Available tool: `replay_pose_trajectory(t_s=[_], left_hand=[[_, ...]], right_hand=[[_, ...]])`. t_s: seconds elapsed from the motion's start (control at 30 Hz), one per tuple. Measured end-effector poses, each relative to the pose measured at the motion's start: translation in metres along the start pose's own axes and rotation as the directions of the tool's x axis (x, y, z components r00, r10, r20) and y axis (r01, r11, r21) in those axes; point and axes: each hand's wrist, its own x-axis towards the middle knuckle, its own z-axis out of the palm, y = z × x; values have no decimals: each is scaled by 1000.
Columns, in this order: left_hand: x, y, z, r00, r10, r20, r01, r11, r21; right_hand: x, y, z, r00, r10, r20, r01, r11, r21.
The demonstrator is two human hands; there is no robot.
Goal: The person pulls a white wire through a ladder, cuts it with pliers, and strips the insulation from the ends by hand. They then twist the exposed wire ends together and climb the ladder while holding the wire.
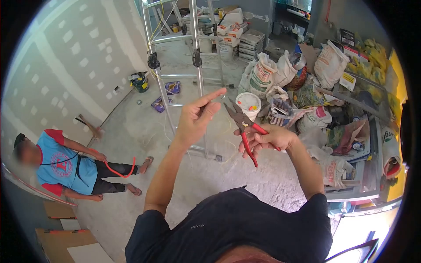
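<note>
Red-handled pliers (246, 127) are in my right hand (274, 138), their dark jaws pointing up and left with the handles spread apart. My left hand (199, 118) is raised to the left of the jaws, index finger stretched out and thumb near it. Close to that fingertip is a small, thin, shiny piece (222, 97), too small to make out clearly. The hand and the jaws do not touch. Behind my left hand stands an aluminium ladder (197, 79), with a thin yellow wire hanging along it.
A person (66, 162) at the left holds an orange-red tube (118, 174). A white bucket (248, 104), filled sacks (262, 74) and a cluttered rack (368, 193) stand at the right. Purple packets (172, 87) and a dark tub (139, 82) lie near the ladder.
</note>
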Motion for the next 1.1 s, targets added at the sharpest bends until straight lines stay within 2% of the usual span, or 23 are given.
replay_pose_trajectory(t_s=[0.07, 0.1, 0.17, 0.2, 0.23, 0.27, 0.3, 0.4, 0.53, 0.6, 0.73, 0.8, 1.1], left_hand=[[0, -3, 1, 1000, 11, -8, -11, 1000, 25], [1, -4, 1, 1000, 25, -12, -24, 998, 50], [3, -7, 2, 999, 19, -29, -18, 998, 53], [4, -9, 5, 999, 15, -40, -13, 998, 54], [5, -10, 8, 1000, 5, -29, -4, 999, 53], [5, -10, 12, 998, 13, -56, -10, 998, 56], [6, -10, 16, 997, 19, -81, -14, 998, 61], [7, -9, 23, 996, 3, -89, 1, 999, 46], [8, -13, 25, 995, -18, -99, 18, 1000, 1], [9, -16, 27, 993, -20, -116, 19, 1000, -10], [9, -21, 25, 992, -41, -119, 41, 999, -3], [10, -24, 23, 992, -36, -120, 35, 999, -5], [12, -44, 3, 987, -30, -159, 22, 998, -51]], right_hand=[[-5, 11, 2, 956, -118, -270, 49, 968, -248], [-5, 17, 2, 957, -115, -265, 47, 968, -248], [-3, 30, 4, 819, -341, -461, -18, 788, -615], [-1, 29, 11, 817, -339, -467, -18, 794, -607], [3, 24, 23, 698, -559, -447, -37, 595, -803], [9, 22, 32, 564, -746, -354, -109, 357, -928], [14, 23, 35, 516, -775, -365, -121, 356, -927], [22, 29, 27, 471, -805, -362, -131, 342, -930], [25, 32, 19, 477, -807, -350, -121, 334, -935], [25, 33, 15, 451, -838, -308, -183, 251, -951], [28, 34, 8, 440, -855, -276, -251, 178, -951], [30, 34, 6, 467, -845, -259, -274, 141, -951], [50, 39, -6, 572, -761, -307, -285, 167, -944]])
